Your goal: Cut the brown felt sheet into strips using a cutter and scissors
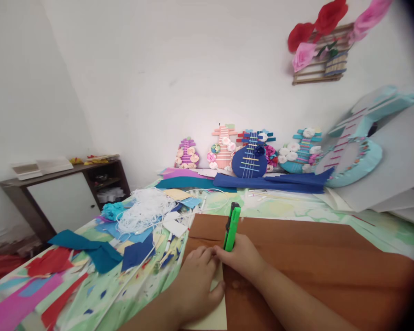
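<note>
A large brown sheet of paper (307, 248) covers the near part of the table. On its left side lies a cream piece of card (218, 318) with a straight right edge. My left hand (198, 280) rests flat over that card, fingers stretched forward and thumb near its edge. Just to the right, my right hand (245, 261) is closed around a green utility knife (232, 230) with a black slider, held nearly upright. The fingertips of both hands are close together. The lower end of the knife is hidden by my right hand.
White string (146, 209) lies tangled at the left among paper scraps, including a teal piece (89, 248) and a red piece (50, 262). Several decorated paper lutes, one dark blue (250, 161), lean at the wall. A low cabinet (64, 193) stands left.
</note>
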Demonstrator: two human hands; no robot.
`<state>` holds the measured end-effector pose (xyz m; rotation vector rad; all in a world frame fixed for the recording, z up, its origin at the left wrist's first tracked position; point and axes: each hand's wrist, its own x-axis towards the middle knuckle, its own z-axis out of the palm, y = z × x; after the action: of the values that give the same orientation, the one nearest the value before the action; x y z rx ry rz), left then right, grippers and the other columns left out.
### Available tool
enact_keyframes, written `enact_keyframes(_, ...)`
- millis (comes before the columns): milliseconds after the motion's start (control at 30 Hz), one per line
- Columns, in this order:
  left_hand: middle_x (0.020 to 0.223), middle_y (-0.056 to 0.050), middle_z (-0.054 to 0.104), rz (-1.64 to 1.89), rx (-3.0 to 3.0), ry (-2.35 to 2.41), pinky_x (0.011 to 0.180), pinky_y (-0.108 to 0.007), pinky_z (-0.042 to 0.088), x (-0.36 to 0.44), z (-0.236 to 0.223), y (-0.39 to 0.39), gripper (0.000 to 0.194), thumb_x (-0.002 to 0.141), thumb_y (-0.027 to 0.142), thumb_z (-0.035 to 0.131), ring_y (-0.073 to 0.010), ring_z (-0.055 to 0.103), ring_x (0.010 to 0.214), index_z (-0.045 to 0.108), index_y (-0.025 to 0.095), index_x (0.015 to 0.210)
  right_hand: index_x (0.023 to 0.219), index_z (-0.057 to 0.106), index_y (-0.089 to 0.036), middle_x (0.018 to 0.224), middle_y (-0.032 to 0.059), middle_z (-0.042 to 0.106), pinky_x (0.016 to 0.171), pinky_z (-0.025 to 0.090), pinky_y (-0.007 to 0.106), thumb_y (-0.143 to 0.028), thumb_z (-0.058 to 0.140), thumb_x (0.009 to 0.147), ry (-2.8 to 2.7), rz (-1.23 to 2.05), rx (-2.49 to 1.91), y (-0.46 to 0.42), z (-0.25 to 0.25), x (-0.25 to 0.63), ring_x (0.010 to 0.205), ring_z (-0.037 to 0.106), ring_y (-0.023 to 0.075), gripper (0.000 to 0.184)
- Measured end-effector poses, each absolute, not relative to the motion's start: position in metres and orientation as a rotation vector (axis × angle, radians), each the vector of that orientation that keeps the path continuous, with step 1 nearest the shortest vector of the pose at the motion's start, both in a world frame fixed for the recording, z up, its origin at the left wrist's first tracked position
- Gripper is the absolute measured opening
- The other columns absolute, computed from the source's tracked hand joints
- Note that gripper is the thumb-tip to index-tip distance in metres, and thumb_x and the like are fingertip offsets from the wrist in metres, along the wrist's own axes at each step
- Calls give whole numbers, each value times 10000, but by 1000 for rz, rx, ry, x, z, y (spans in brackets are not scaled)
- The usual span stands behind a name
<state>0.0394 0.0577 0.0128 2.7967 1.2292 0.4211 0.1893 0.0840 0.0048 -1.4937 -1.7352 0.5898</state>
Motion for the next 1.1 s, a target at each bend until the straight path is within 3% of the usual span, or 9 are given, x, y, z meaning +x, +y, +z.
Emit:
enact_keyframes(567,1150,-57,457,361,2781,1245,923,-349,240,39,14,58,431,744,319,460,-232,359,1054,448,190,1155,516,453,-159,483,-20,480,427,316,202,-404,555,611,-1592,725,-1478,86,6,192,471,438,103,283)
enact_keyframes(767,1125,-53,464,387,2784,1222,922,-334,241,39,14,58,425,734,299,473,-224,369,1033,446,190,1144,506,422,-169,467,-37,424,416,286,199,-408,541,624,-1652,679,-1450,87,4,192,452,405,91,291)
enact_keyframes(1100,973,-53,490,355,2817,1230,845,-353,306,42,18,57,214,712,238,456,-226,409,933,520,184,909,479,413,-173,457,-35,453,391,235,195,-388,557,635,-1780,577,-1431,79,5,189,424,372,77,302)
